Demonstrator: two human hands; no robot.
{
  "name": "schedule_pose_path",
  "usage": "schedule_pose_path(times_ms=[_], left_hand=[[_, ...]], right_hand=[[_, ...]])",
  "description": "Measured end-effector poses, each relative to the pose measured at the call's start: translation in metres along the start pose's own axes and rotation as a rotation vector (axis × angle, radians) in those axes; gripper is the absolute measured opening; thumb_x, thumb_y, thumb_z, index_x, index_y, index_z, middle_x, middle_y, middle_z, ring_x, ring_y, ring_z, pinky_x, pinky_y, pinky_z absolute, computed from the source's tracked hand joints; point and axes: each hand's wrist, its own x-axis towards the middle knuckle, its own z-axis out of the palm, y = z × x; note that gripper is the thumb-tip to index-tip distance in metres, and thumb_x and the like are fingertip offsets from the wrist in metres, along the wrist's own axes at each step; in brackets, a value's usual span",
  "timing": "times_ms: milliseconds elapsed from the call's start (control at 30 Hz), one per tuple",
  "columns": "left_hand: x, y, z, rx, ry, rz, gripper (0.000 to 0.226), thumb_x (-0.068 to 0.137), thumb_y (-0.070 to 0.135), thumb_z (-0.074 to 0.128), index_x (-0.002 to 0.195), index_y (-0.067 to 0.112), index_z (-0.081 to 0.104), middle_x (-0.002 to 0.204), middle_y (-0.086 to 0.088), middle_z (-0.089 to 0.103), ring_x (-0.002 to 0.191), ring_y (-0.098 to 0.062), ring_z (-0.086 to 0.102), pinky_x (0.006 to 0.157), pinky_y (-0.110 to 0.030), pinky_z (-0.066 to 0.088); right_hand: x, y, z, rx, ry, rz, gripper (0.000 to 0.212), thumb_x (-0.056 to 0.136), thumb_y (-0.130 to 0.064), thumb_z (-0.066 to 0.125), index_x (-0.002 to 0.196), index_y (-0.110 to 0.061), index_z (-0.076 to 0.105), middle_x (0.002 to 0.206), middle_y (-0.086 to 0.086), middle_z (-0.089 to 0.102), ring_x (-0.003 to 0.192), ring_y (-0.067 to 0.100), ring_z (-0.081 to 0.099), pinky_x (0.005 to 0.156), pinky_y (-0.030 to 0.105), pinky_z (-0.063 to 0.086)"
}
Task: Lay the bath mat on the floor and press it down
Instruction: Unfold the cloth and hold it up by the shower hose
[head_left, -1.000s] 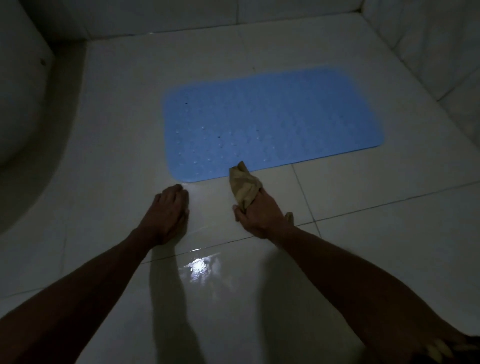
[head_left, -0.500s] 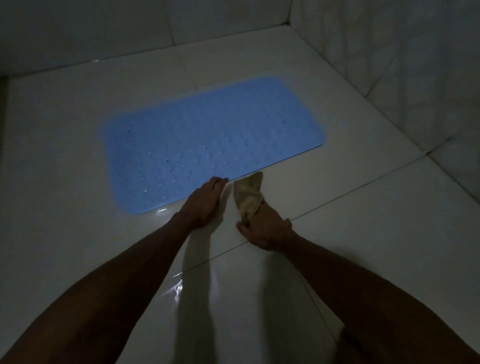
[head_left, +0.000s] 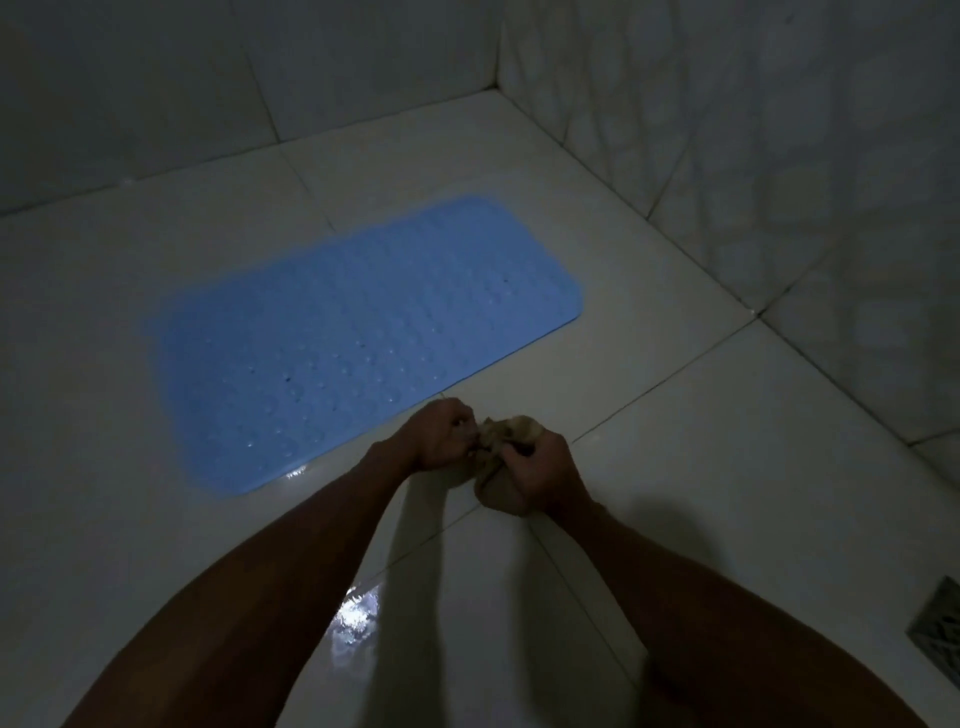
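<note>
Mat laid flat, both your hands busy with a cloth instead of pressing.

The blue bath mat lies spread on the tiled floor, just beyond your hands and clear of the walls, so the laying step looks done and the pressing is what remains. Your right hand has its grip closed round a bunched tan cloth, and your left hand pinches the cloth's near end with curled fingers. Neither hand touches the mat. Next, you likely need to free at least one hand, flatten the palm and push down across the mat, near edge first. Half a second ago your left hand lay flat on the floor at the mat's edge; now it has lifted and joined the right on the cloth.
</note>
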Motion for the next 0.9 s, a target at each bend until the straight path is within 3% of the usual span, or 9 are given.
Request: schedule_pose_path(times_ms=[100,167,233,300,367,500,700,833,900], left_hand=[[-0.008,0.027,-0.055,-0.086,0.136,-0.02,0.021,0.082,0.026,0.064,0.087,0.006,0.067,0.101,0.0,0.066,0.093,-0.013,0.059,0.08,-0.024,0.044],[-0.016,0.069,-0.109,-0.119,0.13,-0.058,0.013,0.085,0.018,0.061,0.079,0.007,0.063,0.09,0.006,0.067,0.083,-0.005,0.059,0.075,-0.022,0.044],[-0.021,0.117,-0.166,-0.131,0.118,-0.069,0.02,0.085,0.013,0.059,0.068,0.007,0.052,0.067,-0.002,0.059,0.063,-0.008,0.052,0.065,-0.026,0.042],[-0.027,0.172,-0.226,-0.139,0.122,-0.065,0.023,0.085,0.012,0.058,0.068,0.004,0.046,0.06,-0.01,0.049,0.055,-0.012,0.044,0.057,-0.032,0.041],[-0.034,0.231,-0.285,-0.15,0.122,-0.056,0.023,0.084,0.013,0.06,0.069,0.002,0.046,0.058,-0.007,0.049,0.051,-0.011,0.044,0.052,-0.027,0.041],[-0.048,0.36,-0.419,-0.111,0.181,-0.053,0.023,0.082,0.02,0.064,0.068,0.009,0.049,0.056,0.0,0.051,0.046,-0.002,0.041,0.048,-0.014,0.035],[-0.077,0.557,-0.622,-0.092,0.226,-0.081,0.021,0.08,0.019,0.065,0.073,0.003,0.054,0.06,-0.005,0.056,0.055,-0.013,0.049,0.055,-0.027,0.043],[-0.089,0.639,-0.718,-0.057,0.242,-0.036,0.019,0.081,0.016,0.065,0.067,0.012,0.053,0.061,-0.006,0.054,0.057,-0.014,0.049,0.057,-0.028,0.043],[-0.089,0.662,-0.757,-0.069,0.286,-0.014,0.02,0.081,0.015,0.064,0.066,0.015,0.051,0.062,-0.006,0.052,0.057,-0.014,0.047,0.056,-0.026,0.04]], right_hand=[[0.014,-0.052,-0.016,0.064,0.018,0.178,0.023,0.089,-0.009,0.061,0.069,-0.014,0.068,0.066,-0.006,0.067,0.063,0.004,0.064,0.067,0.027,0.048],[0.014,-0.103,-0.032,0.172,-0.023,0.239,0.017,0.088,-0.016,0.062,0.076,-0.012,0.073,0.07,0.004,0.071,0.065,0.019,0.068,0.065,0.032,0.052],[0.014,-0.162,-0.052,0.2,-0.026,0.312,0.019,0.089,-0.023,0.063,0.085,-0.008,0.073,0.068,0.014,0.07,0.057,0.029,0.064,0.054,0.031,0.05],[0.019,-0.224,-0.077,0.164,0.017,0.285,0.018,0.091,-0.021,0.063,0.083,-0.008,0.072,0.069,0.009,0.07,0.06,0.025,0.065,0.057,0.029,0.049],[0.021,-0.285,-0.104,0.184,0.04,0.248,0.01,0.091,-0.017,0.065,0.091,-0.011,0.072,0.081,0.006,0.071,0.073,0.016,0.067,0.068,0.03,0.052],[0.027,-0.424,-0.173,0.205,0.032,0.251,0.02,0.09,-0.013,0.065,0.106,-0.003,0.07,0.099,0.015,0.072,0.09,0.025,0.068,0.075,0.033,0.053],[0.018,-0.638,-0.287,0.211,-0.04,0.185,0.025,0.086,-0.02,0.072,0.109,-0.011,0.068,0.101,0.006,0.069,0.092,0.02,0.064,0.075,0.028,0.048],[0.02,-0.719,-0.328,0.186,-0.131,0.108,0.025,0.087,-0.028,0.072,0.108,-0.016,0.066,0.098,-0.001,0.069,0.089,0.014,0.064,0.073,0.024,0.049],[0.029,-0.741,-0.335,0.171,-0.163,0.036,0.025,0.091,-0.024,0.068,0.113,-0.014,0.067,0.105,-0.003,0.068,0.096,0.011,0.063,0.082,0.024,0.05]])
